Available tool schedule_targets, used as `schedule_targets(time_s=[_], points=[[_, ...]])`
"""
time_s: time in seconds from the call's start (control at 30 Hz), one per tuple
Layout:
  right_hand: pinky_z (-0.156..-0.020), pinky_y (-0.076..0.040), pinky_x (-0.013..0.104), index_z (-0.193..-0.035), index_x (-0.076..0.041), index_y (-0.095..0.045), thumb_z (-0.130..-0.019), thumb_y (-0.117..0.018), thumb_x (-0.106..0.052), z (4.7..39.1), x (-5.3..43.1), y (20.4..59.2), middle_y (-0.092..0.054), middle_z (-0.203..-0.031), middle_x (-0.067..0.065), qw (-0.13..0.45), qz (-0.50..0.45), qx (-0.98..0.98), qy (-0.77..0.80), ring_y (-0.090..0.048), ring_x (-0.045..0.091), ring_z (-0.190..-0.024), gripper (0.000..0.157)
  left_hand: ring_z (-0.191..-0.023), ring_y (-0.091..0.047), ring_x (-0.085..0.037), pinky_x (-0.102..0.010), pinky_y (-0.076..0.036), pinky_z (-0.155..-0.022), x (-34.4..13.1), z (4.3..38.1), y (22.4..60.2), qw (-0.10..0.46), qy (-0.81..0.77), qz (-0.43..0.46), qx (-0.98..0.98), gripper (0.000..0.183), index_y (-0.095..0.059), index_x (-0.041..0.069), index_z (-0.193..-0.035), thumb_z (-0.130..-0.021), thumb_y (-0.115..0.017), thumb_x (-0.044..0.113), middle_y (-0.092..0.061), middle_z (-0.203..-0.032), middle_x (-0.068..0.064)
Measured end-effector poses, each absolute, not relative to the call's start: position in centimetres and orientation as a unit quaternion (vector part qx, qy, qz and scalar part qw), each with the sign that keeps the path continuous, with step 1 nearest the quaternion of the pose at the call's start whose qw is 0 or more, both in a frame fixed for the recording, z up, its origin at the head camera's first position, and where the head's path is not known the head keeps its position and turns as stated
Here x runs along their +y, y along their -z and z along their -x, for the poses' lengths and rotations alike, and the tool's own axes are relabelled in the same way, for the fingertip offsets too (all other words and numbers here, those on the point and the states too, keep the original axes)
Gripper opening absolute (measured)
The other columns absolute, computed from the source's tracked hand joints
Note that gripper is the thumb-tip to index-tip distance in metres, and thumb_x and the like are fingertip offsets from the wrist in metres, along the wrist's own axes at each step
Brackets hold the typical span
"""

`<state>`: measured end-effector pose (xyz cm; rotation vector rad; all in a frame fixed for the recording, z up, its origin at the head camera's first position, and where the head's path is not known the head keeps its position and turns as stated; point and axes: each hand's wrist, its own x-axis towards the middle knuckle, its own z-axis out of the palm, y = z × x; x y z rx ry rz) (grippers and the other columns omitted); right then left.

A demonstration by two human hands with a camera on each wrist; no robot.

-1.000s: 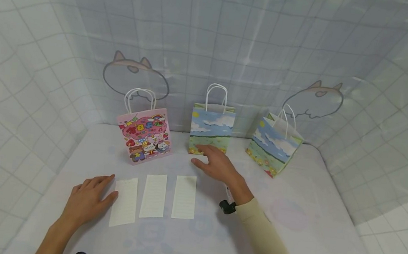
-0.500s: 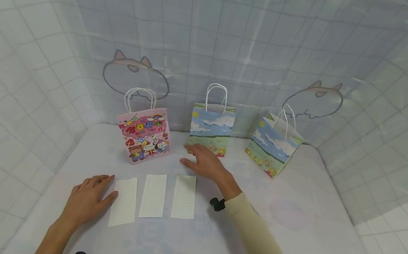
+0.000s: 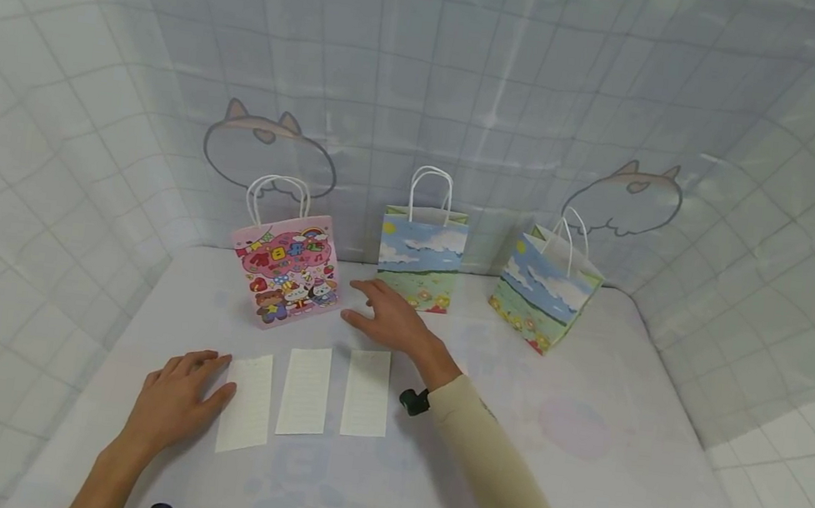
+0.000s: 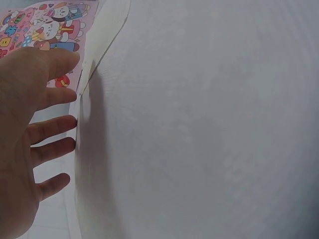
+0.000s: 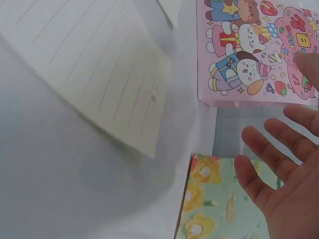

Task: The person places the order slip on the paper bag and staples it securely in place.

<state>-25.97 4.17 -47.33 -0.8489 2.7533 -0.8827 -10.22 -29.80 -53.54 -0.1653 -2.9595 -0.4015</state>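
Three lined paper slips lie side by side: a left slip (image 3: 246, 405), a middle slip (image 3: 304, 391) and a right slip (image 3: 366, 393). My left hand (image 3: 173, 402) rests by the left slip, thumb and index fingertip at its edge, fingers spread and holding nothing. My right hand (image 3: 394, 319) hovers with relaxed fingers beyond the right slip, overlapping the lower part of the middle landscape bag (image 3: 422, 243). Its fingertips point toward the pink cartoon paper bag (image 3: 288, 270). The right wrist view also shows that hand (image 5: 291, 169) with nothing in it.
A second landscape paper bag (image 3: 547, 291) stands angled at the back right. All three bags have white handles standing up. Grid-patterned cloth (image 3: 428, 72) rises behind and at both sides of the white-covered table (image 3: 623, 480).
My right hand has moved left across the front of the middle bag, toward the pink one. The left hand, slips and bags stay in place.
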Motion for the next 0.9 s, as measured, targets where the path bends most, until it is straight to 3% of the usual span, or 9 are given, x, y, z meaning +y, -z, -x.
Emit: schedule_targets(time_s=[0.23, 0.57, 0.73, 0.9], points=[[-0.092, -0.052, 0.038, -0.155, -0.022, -0.039, -0.098, -0.056, -0.056, 26.7, 2.9, 46.9, -0.047, -0.150, 0.003, 0.068, 0.278, 0.901, 0.327, -0.061, 0.017, -0.115, 0.068, -0.125, -0.045, -0.050, -0.073, -0.032, -0.094, -29.6, 10.0, 53.5, 0.071, 0.133, 0.050, -0.987, 0.057, -0.061, 0.007, -0.135, -0.096, -0.062, 0.048, -0.054, -0.137, -0.023], [-0.085, -0.053, 0.036, -0.155, -0.014, -0.038, -0.100, -0.058, -0.048, 27.9, 1.3, 46.0, -0.046, -0.153, 0.005, 0.073, 0.276, 0.871, 0.401, -0.061, 0.027, -0.117, 0.067, -0.125, -0.045, -0.050, -0.074, -0.032, -0.093, -29.6, 10.0, 53.5, 0.072, 0.132, 0.051, -0.987, 0.055, -0.062, 0.008, -0.134, -0.096, -0.063, 0.048, -0.054, -0.137, -0.023], [-0.078, -0.054, 0.029, -0.154, -0.013, -0.039, -0.100, -0.059, -0.048, 28.4, 1.1, 45.9, -0.048, -0.152, 0.005, 0.071, 0.260, 0.864, 0.424, -0.061, 0.020, -0.109, 0.067, -0.125, -0.044, -0.051, -0.074, -0.033, -0.091, -29.4, 10.1, 53.6, 0.057, 0.133, 0.042, -0.989, 0.059, -0.058, 0.005, -0.137, -0.096, -0.064, 0.047, -0.052, -0.138, -0.024], [-0.080, -0.054, 0.032, -0.154, -0.016, -0.038, -0.098, -0.061, -0.049, 28.5, 0.8, 45.3, -0.046, -0.153, 0.002, 0.081, 0.224, 0.859, 0.453, -0.060, 0.018, -0.112, 0.069, -0.123, -0.043, -0.051, -0.074, -0.035, -0.089, -29.4, 10.1, 53.0, 0.056, 0.131, 0.046, -0.989, 0.062, -0.056, 0.003, -0.139, -0.094, -0.066, 0.045, -0.051, -0.137, -0.024]])
